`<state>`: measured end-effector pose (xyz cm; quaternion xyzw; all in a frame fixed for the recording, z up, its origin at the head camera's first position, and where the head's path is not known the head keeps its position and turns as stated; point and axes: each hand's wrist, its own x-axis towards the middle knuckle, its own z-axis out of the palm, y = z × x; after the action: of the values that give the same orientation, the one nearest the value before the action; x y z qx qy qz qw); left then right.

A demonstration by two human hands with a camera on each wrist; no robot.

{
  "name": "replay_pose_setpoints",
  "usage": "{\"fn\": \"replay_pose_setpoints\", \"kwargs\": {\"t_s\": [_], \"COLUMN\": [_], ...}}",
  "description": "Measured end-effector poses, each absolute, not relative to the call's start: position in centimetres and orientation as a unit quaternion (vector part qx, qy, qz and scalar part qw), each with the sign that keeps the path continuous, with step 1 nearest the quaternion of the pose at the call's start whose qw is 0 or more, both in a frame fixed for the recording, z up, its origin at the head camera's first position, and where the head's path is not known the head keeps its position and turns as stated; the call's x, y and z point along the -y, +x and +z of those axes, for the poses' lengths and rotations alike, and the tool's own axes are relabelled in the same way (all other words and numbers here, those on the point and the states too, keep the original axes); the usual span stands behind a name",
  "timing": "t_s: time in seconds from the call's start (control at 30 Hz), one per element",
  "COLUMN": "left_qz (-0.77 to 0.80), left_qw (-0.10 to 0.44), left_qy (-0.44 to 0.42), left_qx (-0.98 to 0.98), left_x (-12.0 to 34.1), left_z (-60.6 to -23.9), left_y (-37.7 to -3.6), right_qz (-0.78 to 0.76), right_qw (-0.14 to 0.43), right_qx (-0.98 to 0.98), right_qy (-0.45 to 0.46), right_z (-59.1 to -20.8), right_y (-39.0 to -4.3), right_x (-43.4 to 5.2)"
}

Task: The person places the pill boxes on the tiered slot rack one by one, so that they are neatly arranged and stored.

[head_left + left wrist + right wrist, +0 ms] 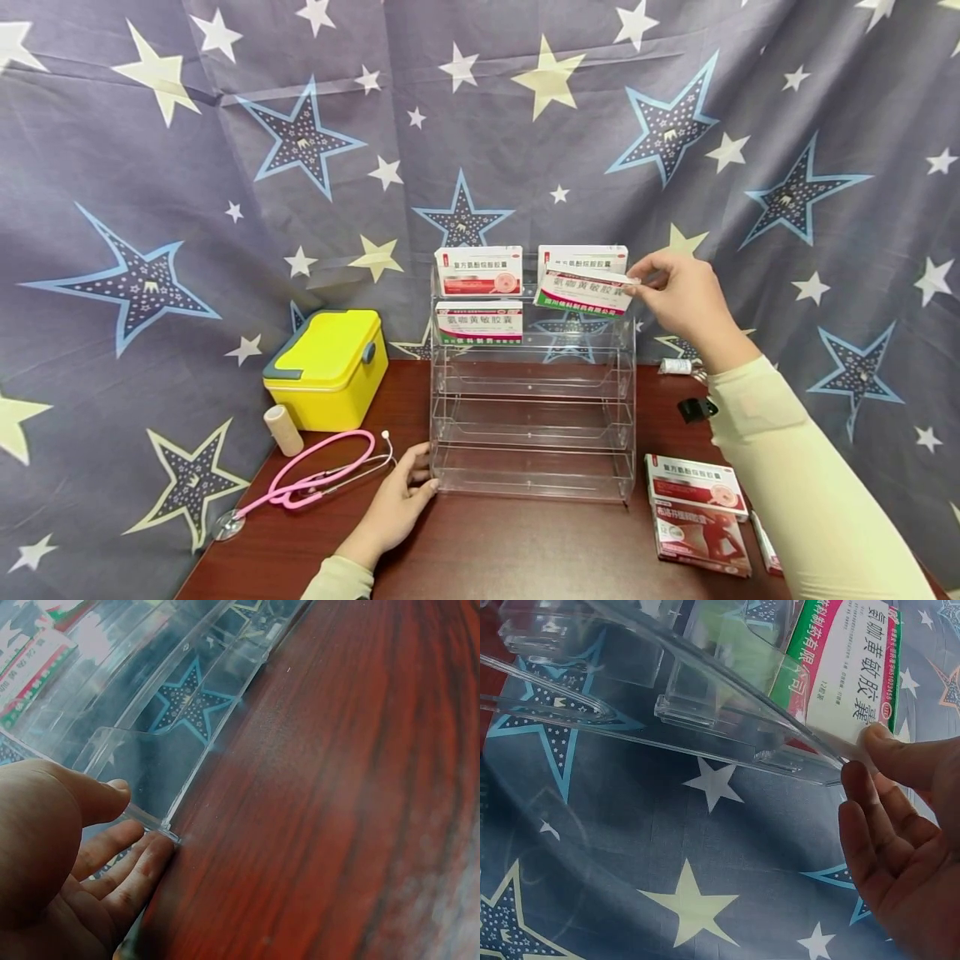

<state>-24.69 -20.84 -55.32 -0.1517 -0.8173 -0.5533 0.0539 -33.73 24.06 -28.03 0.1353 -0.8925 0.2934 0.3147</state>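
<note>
A clear acrylic tiered rack [529,467] stands on the wooden table [487,550]. My right hand [678,298] pinches a white-and-green medicine box [583,293] by its right end, tilted at the rack's upper right tier; the same box [855,667] shows behind the clear rack wall [705,712] in the right wrist view. Two red-and-white boxes [478,271] sit on the top tier, a green one [480,323] below at left. My left hand [401,496] rests against the rack's lower left corner [169,829], thumb and fingers touching it.
A yellow case [327,367], a bandage roll [283,429] and a pink stethoscope [315,479] lie at left. More medicine boxes [697,512] lie at the right front. A small vial [677,366] and black clip [697,408] sit behind my right arm. Star-patterned cloth [225,167] hangs behind.
</note>
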Motion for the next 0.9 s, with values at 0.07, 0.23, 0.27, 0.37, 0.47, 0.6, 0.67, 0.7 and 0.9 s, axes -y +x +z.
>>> {"fn": "replay_pose_setpoints", "kwargs": {"t_s": [0.07, 0.23, 0.27, 0.37, 0.47, 0.6, 0.67, 0.7, 0.9], "left_qz": [-0.55, -0.548, -0.55, -0.555, -0.558, -0.561, -0.562, -0.561, -0.56], "left_qw": [0.054, 0.051, 0.051, 0.048, 0.046, 0.044, 0.044, 0.045, 0.046], "left_qy": [-0.153, -0.15, -0.149, -0.144, -0.142, -0.142, -0.143, -0.146, -0.146], "left_qx": [0.819, 0.821, 0.82, 0.818, 0.816, 0.814, 0.814, 0.814, 0.814], "left_x": [20.9, 20.8, 20.8, 20.8, 20.8, 20.7, 20.7, 20.7, 20.8], "left_z": [-55.3, -55.2, -55.2, -55.2, -55.2, -55.3, -55.3, -55.3, -55.3], "left_y": [-24.7, -24.6, -24.6, -24.6, -24.6, -24.6, -24.6, -24.6, -24.7], "right_qz": [0.29, 0.28, 0.276, 0.265, 0.255, 0.245, 0.242, 0.241, 0.246], "right_qw": [0.313, 0.311, 0.312, 0.311, 0.311, 0.315, 0.318, 0.319, 0.325], "right_qx": [0.894, 0.897, 0.897, 0.902, 0.907, 0.91, 0.909, 0.909, 0.904], "right_qy": [0.135, 0.144, 0.145, 0.139, 0.124, 0.115, 0.117, 0.119, 0.131], "right_z": [-28.3, -28.9, -29.1, -29.5, -29.7, -29.7, -29.8, -29.8, -30.0], "right_y": [-33.6, -33.4, -33.4, -33.4, -33.3, -33.2, -33.1, -33.1, -33.3], "right_x": [-24.0, -23.8, -23.7, -23.4, -23.2, -22.9, -22.8, -22.8, -22.5]}}
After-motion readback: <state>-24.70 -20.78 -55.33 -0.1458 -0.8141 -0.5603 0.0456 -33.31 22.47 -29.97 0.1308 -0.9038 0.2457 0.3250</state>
